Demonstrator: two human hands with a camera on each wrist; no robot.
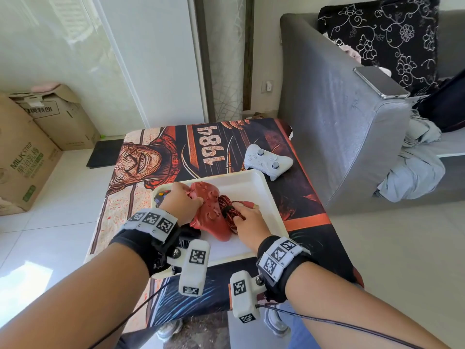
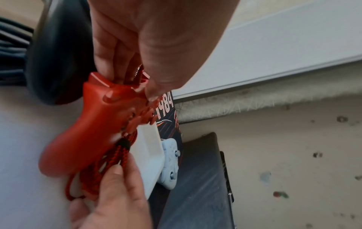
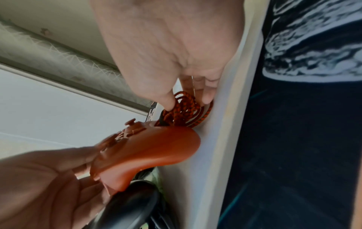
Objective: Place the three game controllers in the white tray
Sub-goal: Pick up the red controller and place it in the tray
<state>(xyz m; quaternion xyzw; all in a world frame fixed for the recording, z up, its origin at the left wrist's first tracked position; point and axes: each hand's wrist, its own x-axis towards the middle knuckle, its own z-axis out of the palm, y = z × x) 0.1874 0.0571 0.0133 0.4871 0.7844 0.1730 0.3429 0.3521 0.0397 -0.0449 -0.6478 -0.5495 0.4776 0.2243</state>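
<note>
The red controller lies tilted in the white tray, and my left hand grips its left edge. My right hand pinches its coiled red braided cable just right of it. A black controller sits in the tray's left part, mostly hidden under my left hand. The white controller rests on the mat beyond the tray's far right corner. The left wrist view shows the red controller, the cable and the black controller. In the right wrist view my fingertips press the cable against the tray wall.
The tray stands on a small table covered by a printed "1984" mat. A grey sofa rises close on the right, with a phone on its armrest. Cardboard boxes stand on the floor at the left.
</note>
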